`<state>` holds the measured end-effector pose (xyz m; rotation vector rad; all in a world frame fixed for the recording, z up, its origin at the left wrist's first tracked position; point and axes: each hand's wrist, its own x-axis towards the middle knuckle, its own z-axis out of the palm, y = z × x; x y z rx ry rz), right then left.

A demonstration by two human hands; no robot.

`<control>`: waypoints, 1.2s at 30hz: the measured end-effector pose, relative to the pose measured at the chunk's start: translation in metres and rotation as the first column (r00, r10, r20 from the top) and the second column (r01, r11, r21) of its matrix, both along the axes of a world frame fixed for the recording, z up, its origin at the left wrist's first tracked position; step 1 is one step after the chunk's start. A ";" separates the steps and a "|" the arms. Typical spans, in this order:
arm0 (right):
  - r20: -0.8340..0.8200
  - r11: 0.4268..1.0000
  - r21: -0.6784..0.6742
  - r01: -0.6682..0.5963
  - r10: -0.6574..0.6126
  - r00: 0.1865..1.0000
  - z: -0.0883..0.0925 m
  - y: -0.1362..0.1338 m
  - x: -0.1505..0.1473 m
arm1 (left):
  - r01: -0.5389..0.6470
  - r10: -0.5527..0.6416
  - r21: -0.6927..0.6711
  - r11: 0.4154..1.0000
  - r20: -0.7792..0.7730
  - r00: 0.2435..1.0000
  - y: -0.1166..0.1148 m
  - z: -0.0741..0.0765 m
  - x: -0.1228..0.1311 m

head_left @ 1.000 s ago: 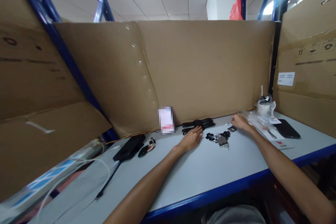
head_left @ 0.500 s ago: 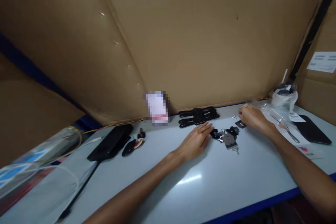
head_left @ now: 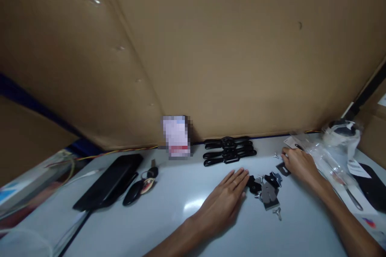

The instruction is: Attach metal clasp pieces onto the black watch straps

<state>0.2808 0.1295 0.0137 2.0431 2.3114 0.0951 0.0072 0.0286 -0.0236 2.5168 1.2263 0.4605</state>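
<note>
My left hand [head_left: 226, 196] lies flat on the table, fingers stretched out together, its fingertips at the edge of a small pile of metal parts. In that pile are black cap pieces [head_left: 254, 185], slotted grey blades [head_left: 269, 193] and silver thumbscrews [head_left: 277, 213]. My right hand [head_left: 298, 162] is farther right with its fingers curled down; whatever is between the fingertips is hidden. Just below them is a dark slotted plate [head_left: 282, 169], and a lone thumbscrew [head_left: 275, 156] lies to their left. Black two-handled spokeshave bodies [head_left: 229, 155] lie in a stack of rows behind my left hand.
A cardboard wall [head_left: 226, 68] rises along the table's back edge. To the left are a black device with a cable [head_left: 110, 182] and keys with a fob [head_left: 134, 192]. Clear plastic packaging [head_left: 327, 160], a wrapped roll [head_left: 342, 134] and a black flat object [head_left: 372, 184] occupy the right.
The camera view has shifted, so the table sits lower in the picture. My left hand stays flat beside the parts, and my right hand remains near the slotted plate with fingers curled.
</note>
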 end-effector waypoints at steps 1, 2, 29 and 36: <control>-0.001 1.000 0.002 -0.005 0.005 1.000 -0.002 0.002 0.002 | -0.008 0.008 -0.007 1.000 0.005 1.000 0.000 0.001 0.001; -0.003 1.000 0.008 -0.006 0.006 1.000 -0.003 0.003 0.004 | -0.017 0.017 -0.016 1.000 0.010 1.000 0.000 0.002 0.001; -0.103 0.997 0.047 -0.061 0.065 0.993 0.000 0.014 0.008 | -0.056 0.065 0.150 0.987 -0.054 0.996 0.004 -0.013 -0.006; -0.176 0.998 0.052 -0.038 0.047 0.983 -0.003 0.014 0.011 | -0.188 0.225 0.323 0.927 -0.080 0.971 0.037 -0.031 -0.018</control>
